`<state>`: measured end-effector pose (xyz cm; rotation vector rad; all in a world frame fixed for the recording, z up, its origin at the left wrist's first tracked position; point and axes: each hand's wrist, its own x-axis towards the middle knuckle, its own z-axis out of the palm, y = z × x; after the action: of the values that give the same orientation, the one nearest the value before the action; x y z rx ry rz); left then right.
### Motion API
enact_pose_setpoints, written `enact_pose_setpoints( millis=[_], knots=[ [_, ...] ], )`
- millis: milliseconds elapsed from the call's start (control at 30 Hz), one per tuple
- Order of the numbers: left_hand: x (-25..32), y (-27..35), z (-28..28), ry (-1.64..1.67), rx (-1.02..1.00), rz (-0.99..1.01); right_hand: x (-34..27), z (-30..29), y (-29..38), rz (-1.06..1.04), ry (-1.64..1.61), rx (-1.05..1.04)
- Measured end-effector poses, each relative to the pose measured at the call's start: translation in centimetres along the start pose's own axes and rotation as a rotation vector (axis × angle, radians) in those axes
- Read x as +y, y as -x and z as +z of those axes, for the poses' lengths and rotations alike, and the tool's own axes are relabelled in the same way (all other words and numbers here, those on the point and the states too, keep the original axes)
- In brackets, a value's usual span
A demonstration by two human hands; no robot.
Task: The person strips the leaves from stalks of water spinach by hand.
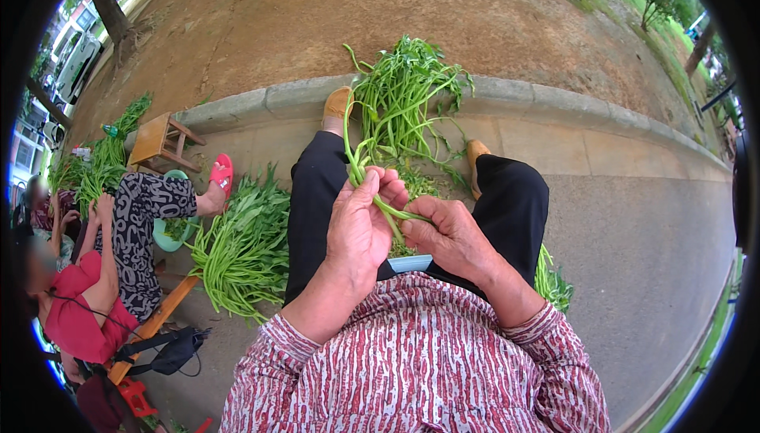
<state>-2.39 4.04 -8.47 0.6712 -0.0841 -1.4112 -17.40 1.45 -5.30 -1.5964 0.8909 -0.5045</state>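
Observation:
Long green vegetable stems (357, 163) lie across my left hand (362, 219), held under the thumb with the fingers curled. Close on its right, my right hand (448, 234) pinches the lower end of a stem between thumb and fingers. Beyond both hands, a heap of leafy green stems (401, 97) rests over the concrete curb between my shoes. Short trimmed pieces (415, 180) lie below that heap. Part of a light blue container's rim (409, 264) shows between my thighs, mostly hidden by my hands and shirt.
Left of my leg lies another large pile of greens (246, 243). A co-worker in red (89, 290) sits farther left, near a wooden stool (157, 139), a green basin (168, 234), a wooden bench (157, 320) and a black bag (175, 350). More greens (552, 281) lie at my right.

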Motion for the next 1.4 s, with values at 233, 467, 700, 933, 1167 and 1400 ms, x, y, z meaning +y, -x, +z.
enact_pose_setpoints(
  millis=[233, 467, 700, 933, 1167, 1400],
  knots=[
    [-0.7, -0.1, 1.0, -0.021, 0.01, 0.055, 0.9, 1.1, 0.2, -0.006, -0.077, 0.07],
    [-2.1, -0.1, -0.1, -0.037, -0.001, 0.062, 0.8, 1.0, 0.3, 0.028, -0.103, 0.026],
    [-2.9, -0.5, -0.2, 0.005, -0.006, 0.024, 0.5, 0.4, -0.1, 0.1, -0.175, 0.101],
    [-3.3, -0.4, -0.6, -0.039, 0.099, 0.05, 0.0, 2.4, -0.1, 0.167, -0.139, 0.098],
    [-3.9, -0.8, -1.2, -0.06, 0.059, 0.012, 0.5, 2.0, -0.5, 0.148, -0.132, 0.147],
    [-3.2, -0.7, -1.8, -0.216, 0.002, -0.127, -0.9, -0.9, -0.8, 0.034, 0.117, 0.129]
  ],
)
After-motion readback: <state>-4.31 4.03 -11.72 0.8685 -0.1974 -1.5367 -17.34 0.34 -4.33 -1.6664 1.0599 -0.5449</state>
